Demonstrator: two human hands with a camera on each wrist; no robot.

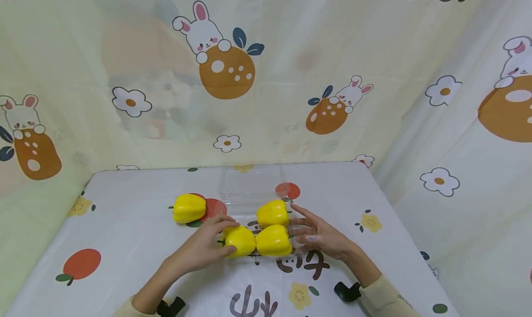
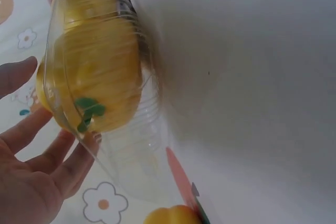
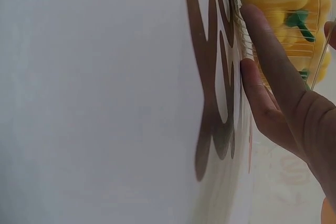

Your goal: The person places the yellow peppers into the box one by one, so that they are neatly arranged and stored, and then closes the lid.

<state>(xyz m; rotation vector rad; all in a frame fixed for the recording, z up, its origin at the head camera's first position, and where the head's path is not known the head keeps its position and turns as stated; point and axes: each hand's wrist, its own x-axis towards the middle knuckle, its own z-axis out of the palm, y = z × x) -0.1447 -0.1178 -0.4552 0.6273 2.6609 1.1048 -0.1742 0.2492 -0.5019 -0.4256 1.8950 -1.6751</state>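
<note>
Three yellow bell peppers sit in a clear plastic clamshell box (image 2: 149, 124), its lid raised at the back. My left hand (image 1: 208, 247) reaches over the box's left end, thumb and fingers spread about the left pepper (image 1: 241, 241); its green stem shows through the wall in the left wrist view. My right hand (image 1: 322, 236) is at the box's right end, beside the front right pepper (image 1: 274, 240) and back right pepper (image 1: 272, 213). In the right wrist view its straight fingers (image 3: 283, 66) lie along the outer wall. The thumb is partly cut off.
One more yellow bell pepper (image 1: 189, 208) lies on the table left of the box. The white tablecloth (image 1: 137, 243) carries fruit, flower and lettering prints. Printed curtains (image 1: 270, 76) hang behind and at both sides. Black wrist devices (image 1: 347, 291) sit at the sleeves.
</note>
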